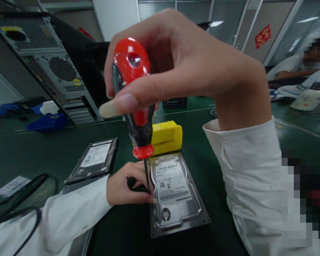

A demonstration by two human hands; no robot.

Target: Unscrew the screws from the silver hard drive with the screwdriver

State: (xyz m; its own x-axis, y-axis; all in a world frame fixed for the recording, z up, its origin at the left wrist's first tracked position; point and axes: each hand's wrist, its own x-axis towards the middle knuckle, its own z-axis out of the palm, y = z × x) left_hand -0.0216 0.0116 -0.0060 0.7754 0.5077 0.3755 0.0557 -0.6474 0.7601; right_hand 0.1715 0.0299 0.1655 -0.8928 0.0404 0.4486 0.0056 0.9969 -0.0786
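Note:
My right hand (181, 60) is closed around the red and black handle of a screwdriver (134, 96), held upright close to the camera. Its thin shaft runs down to the left edge of a silver hard drive (176, 193) lying label up on the green mat. My left hand (126, 185) rests on the mat beside that edge, its fingers pinched around the lower shaft near the tip. A second hard drive (94, 160) lies to the left, untouched.
A yellow plastic box (167, 137) sits just behind the near drive. An opened grey computer tower (48, 64) stands at the back left, with blue trays (48, 122) beside it. Black cables (18, 192) lie at the lower left. Another person sits at the far right (306, 60).

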